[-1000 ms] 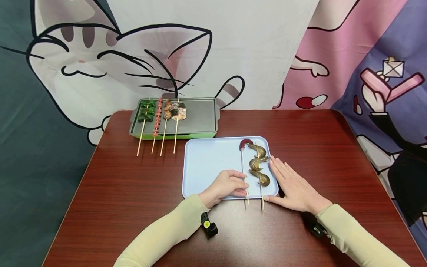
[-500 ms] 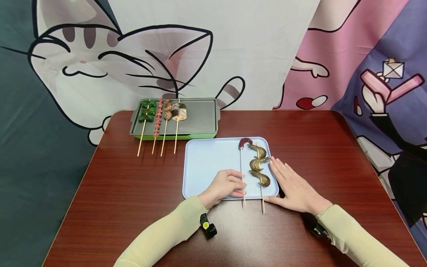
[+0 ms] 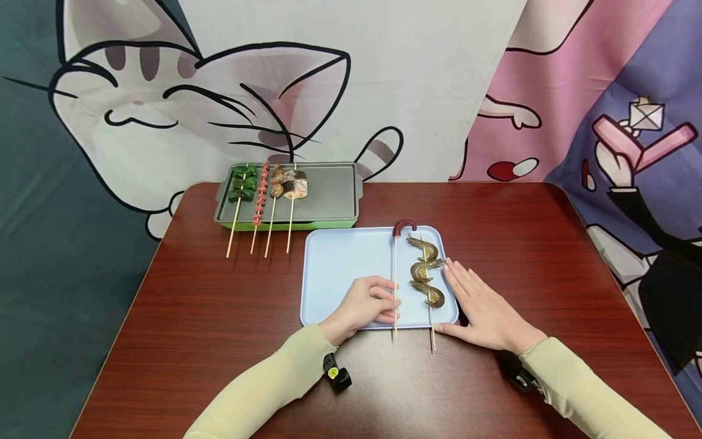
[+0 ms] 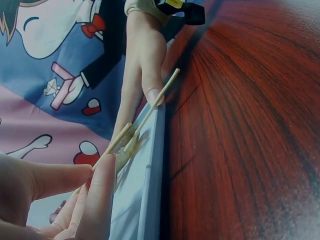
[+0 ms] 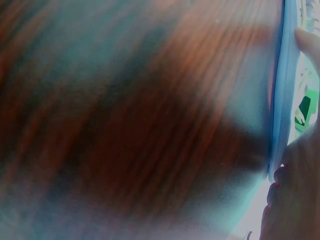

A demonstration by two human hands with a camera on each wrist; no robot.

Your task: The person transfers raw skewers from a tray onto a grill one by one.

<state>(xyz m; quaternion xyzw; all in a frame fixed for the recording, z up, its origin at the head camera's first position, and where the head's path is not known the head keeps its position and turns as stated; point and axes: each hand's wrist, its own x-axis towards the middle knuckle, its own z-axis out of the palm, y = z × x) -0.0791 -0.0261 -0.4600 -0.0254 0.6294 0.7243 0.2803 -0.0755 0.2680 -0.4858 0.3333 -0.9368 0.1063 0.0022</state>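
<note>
Between thumb and fingers, my left hand (image 3: pixel 362 305) pinches the stick of a skewer with a dark red curled octopus tentacle (image 3: pixel 404 226) at its tip. This skewer is over the light blue tray (image 3: pixel 334 262), left of a skewer of shrimp (image 3: pixel 421 271) that lies along the tray's right side. In the left wrist view the pinched stick (image 4: pixel 120 136) shows just past the fingertips, its end near the shrimp skewer's stick (image 4: pixel 159 96). My right hand (image 3: pixel 488 308) rests at the tray's right edge, fingers straight, thumb at the near corner beside the shrimp stick.
A green grill pan with a grey top (image 3: pixel 329 189) stands at the back left. Across it lie skewers of green peppers (image 3: pixel 243 183), pink sausage pieces (image 3: pixel 261 194), brown meat (image 3: pixel 276 181) and fish (image 3: pixel 295 183), their sticks jutting over the front. A printed curtain (image 3: pixel 428 79) hangs behind the table (image 3: pixel 521 231).
My left hand has shifted slightly left with the tentacle skewer, whose stick now stands straighter and farther from the shrimp. The tentacle tip has risen slightly in view. My right hand stays put.
</note>
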